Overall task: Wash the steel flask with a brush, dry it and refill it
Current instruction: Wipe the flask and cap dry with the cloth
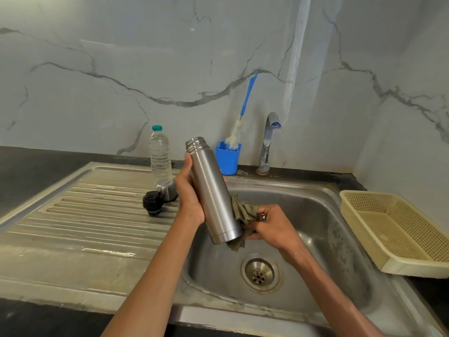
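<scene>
My left hand (190, 193) grips the steel flask (212, 190) around its middle, holding it nearly upright above the sink basin (315, 215) with its open mouth up. My right hand (269, 223) clutches an olive cloth (241, 211) pressed against the flask's lower side and base. The bottle brush (237, 132) with a blue handle stands in a blue cup (227, 158) behind the sink. The flask's black stopper (152, 202) and steel cap (166, 189) lie on the drainboard. A clear water bottle (159, 153) with a green cap stands behind them.
The tap (268, 142) rises at the back of the sink, with no water running. A cream plastic basket (398, 232) sits on the counter to the right. The ribbed drainboard (85, 215) stretches to the left. The drain (260, 272) lies below my hands.
</scene>
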